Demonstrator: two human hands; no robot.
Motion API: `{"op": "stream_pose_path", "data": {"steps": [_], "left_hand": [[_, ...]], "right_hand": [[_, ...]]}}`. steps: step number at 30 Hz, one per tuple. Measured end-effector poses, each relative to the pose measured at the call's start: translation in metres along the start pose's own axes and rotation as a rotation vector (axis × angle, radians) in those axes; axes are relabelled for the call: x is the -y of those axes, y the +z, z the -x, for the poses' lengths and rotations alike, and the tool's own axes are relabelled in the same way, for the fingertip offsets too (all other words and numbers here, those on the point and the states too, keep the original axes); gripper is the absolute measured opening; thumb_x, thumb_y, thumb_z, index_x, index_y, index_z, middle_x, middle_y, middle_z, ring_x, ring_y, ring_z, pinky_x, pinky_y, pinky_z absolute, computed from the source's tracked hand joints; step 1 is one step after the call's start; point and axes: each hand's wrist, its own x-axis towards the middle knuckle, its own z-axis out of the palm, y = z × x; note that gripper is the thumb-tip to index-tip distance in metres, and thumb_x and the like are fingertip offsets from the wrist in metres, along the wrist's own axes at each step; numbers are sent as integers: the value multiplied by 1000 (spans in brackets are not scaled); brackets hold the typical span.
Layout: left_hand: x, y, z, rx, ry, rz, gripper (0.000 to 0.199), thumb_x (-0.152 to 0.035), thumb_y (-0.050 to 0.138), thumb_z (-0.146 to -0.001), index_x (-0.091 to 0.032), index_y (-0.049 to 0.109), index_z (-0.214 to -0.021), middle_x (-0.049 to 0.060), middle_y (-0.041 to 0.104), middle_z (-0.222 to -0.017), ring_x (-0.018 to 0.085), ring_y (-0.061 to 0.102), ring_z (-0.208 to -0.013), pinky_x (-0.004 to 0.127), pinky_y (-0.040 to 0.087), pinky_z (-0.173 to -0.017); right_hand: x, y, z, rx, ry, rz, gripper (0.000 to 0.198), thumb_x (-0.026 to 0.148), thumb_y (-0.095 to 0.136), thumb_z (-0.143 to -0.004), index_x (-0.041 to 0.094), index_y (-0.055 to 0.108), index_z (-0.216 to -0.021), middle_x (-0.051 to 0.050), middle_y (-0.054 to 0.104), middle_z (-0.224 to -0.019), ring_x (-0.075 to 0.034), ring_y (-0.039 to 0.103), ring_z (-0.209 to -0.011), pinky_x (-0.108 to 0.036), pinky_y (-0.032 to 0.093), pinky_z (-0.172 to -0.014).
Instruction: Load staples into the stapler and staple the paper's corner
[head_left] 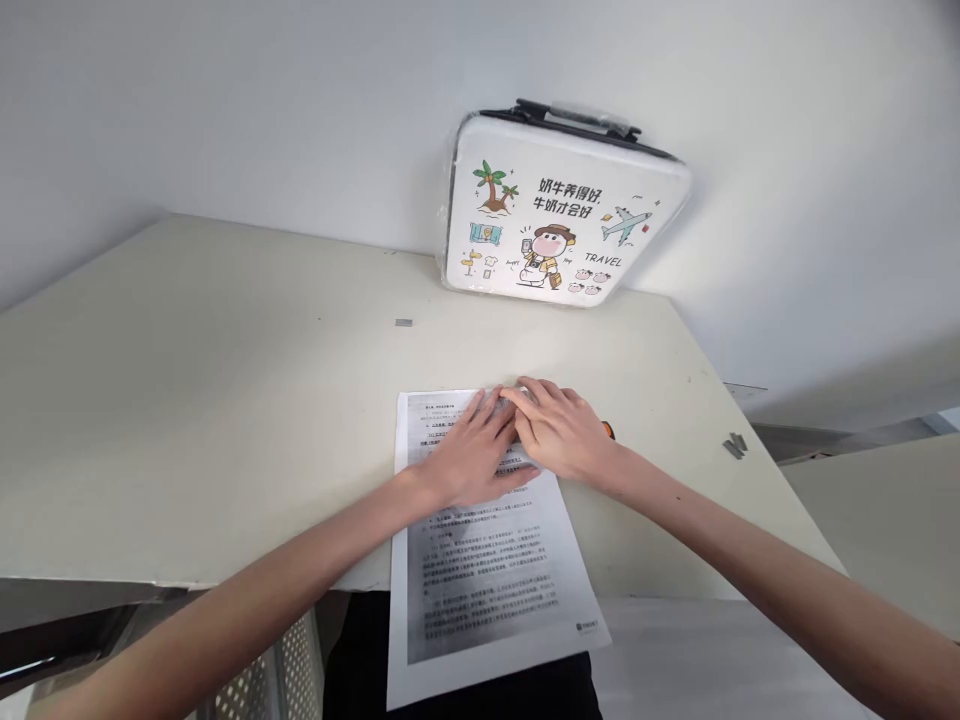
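Note:
A printed sheet of paper [480, 600] lies at the table's front, its lower part hanging over the edge above my lap. My left hand [480, 450] rests flat on the sheet's upper part, fingers spread. My right hand [559, 425] is curled over the top right of the sheet, its fingers closed and meeting my left fingertips. What lies under the right hand is hidden. Just past its wrist a small orange and black end of an object [609, 430] peeks out, mostly covered by the hand.
A white carry case [566, 210] with cartoon prints and a black handle leans against the wall at the back of the table [225, 400]. One grey staple strip [403, 322] lies left of it. Several more staple strips [735, 446] sit near the right edge.

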Motion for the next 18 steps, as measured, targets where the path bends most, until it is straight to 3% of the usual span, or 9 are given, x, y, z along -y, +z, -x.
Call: {"op": "stream_pose_path", "data": {"steps": [13,18], "left_hand": [[-2,-2,3,8,19,-35,80,-72,36,-103,-16,40,-161,15,34,-171,32,16,-163,53,7,-133],[-2,-1,3,1,17,-44,84,-72,37,-103,-9,43,-159,18,32,-171,31,11,-164,50,4,-134]], "right_hand": [[11,-3,5,9,23,72,48,21,33,-105,23,52,-149,-17,62,-142,-33,60,-126,-47,48,-99],[12,-2,0,41,6,51,46,24,34,-105,20,49,-148,-19,56,-149,-34,55,-134,-48,49,-100]]}}
